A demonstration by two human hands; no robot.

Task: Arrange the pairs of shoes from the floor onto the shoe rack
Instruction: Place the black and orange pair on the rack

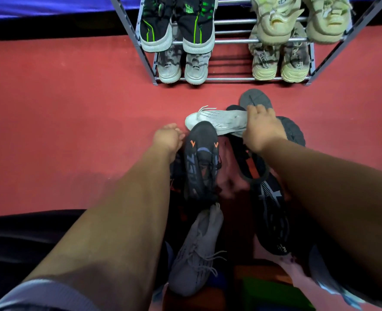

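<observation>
On the red floor point(73, 108), in front of the shoe rack point(230, 79), a heap of loose shoes was seen. The right hand point(262, 129) was laid over the heel end of a white shoe point(217, 121) lying on its side, and the fingers were bent down around it in a grip. The left hand point(167, 138) was held just beside the toe of a black shoe with orange marks point(200, 162), fingers curled inward — whether anything was gripped could not be told. A grey laced shoe point(196, 254) was left nearer the person. Four pairs were already set on the rack — among them a black-and-green pair point(178, 23).
</observation>
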